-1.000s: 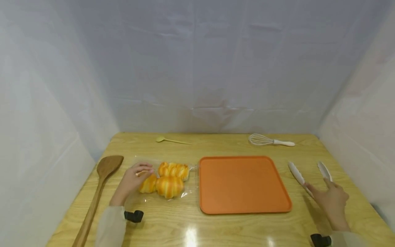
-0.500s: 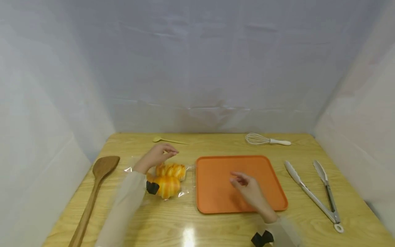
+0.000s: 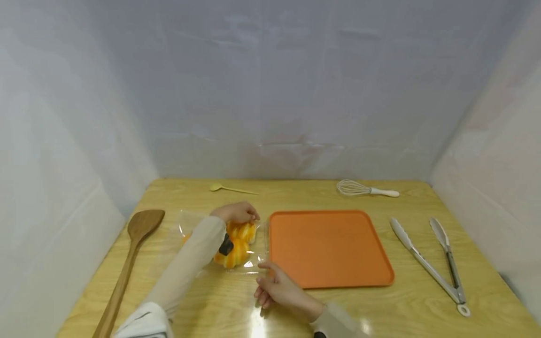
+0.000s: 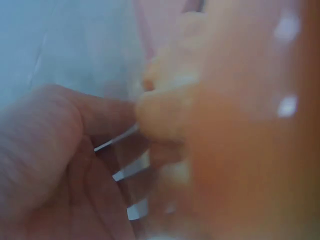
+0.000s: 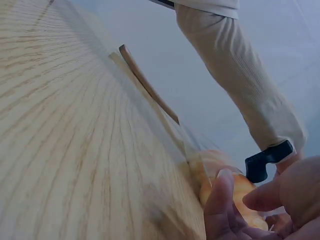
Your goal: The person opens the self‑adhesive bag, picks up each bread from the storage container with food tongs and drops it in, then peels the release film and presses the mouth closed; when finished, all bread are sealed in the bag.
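Note:
A clear plastic bag [image 3: 258, 256] holding several orange-and-yellow bread rolls [image 3: 238, 251] lies left of the orange tray [image 3: 329, 249]. My left hand [image 3: 236, 212] reaches over the rolls and pinches the bag near its upper right corner; in the left wrist view, clear film crosses the fingers of this hand [image 4: 75, 150]. Just below the bag's lower right corner, my right hand [image 3: 285, 291] hangs with thumb and forefinger apart, holding nothing. The right wrist view shows that hand [image 5: 260, 205] in front of a roll [image 5: 242, 190]. My left forearm hides part of the rolls.
A wooden spatula [image 3: 134, 253] lies along the left side. At the back are a small yellow spoon [image 3: 228, 188] and a whisk [image 3: 367, 189]. Spread metal tongs [image 3: 431, 272] rest at the right. White sheets hang around the table.
My right hand has left the tongs, crossed the tray leftward and come beside the bag. My left hand has moved right over the rolls and taken hold of the bag.

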Demonstrator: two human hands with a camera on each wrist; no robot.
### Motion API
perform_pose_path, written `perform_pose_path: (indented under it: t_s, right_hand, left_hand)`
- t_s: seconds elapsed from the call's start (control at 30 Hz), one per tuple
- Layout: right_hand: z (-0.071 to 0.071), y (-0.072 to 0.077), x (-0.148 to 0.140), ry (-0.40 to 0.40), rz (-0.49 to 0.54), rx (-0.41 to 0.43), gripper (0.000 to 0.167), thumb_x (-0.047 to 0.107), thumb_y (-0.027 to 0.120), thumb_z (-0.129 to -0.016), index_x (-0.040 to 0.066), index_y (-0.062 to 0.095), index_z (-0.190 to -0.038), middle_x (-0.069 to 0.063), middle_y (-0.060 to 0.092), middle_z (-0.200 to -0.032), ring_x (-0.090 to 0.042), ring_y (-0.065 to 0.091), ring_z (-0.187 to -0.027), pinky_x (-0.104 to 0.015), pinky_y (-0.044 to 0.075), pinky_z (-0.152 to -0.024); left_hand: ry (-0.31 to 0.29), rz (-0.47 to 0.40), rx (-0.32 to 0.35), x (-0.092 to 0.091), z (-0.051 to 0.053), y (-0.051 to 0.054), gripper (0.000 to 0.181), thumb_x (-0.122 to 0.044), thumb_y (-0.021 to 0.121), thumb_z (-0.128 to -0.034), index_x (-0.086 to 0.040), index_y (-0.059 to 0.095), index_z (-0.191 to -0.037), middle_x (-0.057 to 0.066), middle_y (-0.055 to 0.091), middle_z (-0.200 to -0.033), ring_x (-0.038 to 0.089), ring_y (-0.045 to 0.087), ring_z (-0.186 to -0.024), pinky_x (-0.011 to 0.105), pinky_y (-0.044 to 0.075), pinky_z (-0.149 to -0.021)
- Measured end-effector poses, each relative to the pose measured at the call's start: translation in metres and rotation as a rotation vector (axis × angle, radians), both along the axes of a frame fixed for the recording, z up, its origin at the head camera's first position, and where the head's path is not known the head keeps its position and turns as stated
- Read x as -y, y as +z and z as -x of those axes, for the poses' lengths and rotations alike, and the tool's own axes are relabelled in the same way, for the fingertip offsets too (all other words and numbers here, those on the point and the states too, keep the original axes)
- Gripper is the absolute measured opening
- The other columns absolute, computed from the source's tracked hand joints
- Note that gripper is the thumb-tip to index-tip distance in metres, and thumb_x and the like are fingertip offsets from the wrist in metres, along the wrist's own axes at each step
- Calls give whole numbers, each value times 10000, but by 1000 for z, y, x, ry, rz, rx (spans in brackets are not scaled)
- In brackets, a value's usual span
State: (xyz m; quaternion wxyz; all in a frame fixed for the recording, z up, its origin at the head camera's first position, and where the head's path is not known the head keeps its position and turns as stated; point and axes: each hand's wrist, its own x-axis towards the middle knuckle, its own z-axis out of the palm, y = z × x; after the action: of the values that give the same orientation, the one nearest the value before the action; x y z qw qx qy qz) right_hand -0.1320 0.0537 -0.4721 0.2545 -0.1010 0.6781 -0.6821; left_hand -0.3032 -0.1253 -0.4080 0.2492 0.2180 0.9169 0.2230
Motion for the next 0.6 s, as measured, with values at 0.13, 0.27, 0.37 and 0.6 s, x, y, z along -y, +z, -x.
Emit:
perform_pose_path:
  t_s: [0.13,0.27,0.37,0.6]
  right_hand:
    - [-2,-10,11,-76,18,15,307,47,463,-1007,-83,392,-1276,-25,625,-732,-47,558,-516,-163,508,-488]
    - [-4,-18,16,-130,30,51,256,27,462,-993,-68,423,-1227,-45,610,-752,-65,555,-517,-182,528,-487]
    - [-6,-21,20,-153,52,69,231,0,462,-974,-71,436,-1192,-67,620,-769,-76,567,-514,-205,545,-491]
    - [-7,-22,28,-194,79,116,68,-10,471,-978,-24,476,-1045,-63,640,-781,-70,614,-537,-226,576,-543]
  left_hand:
    - [8,29,44,-3,1,-5,287,-158,483,-1013,-44,698,-1165,75,684,-1058,109,541,-827,225,467,-722]
    - [13,26,56,-5,2,-9,262,-176,501,-991,-68,724,-1076,14,636,-896,90,482,-724,197,403,-623]
    - [5,23,64,-6,2,-11,249,-209,524,-980,-77,721,-1053,-5,620,-877,91,481,-733,200,403,-634]
    - [-9,-16,73,-6,0,-12,202,-165,533,-939,-58,705,-944,-15,578,-801,92,459,-694,204,393,-624]
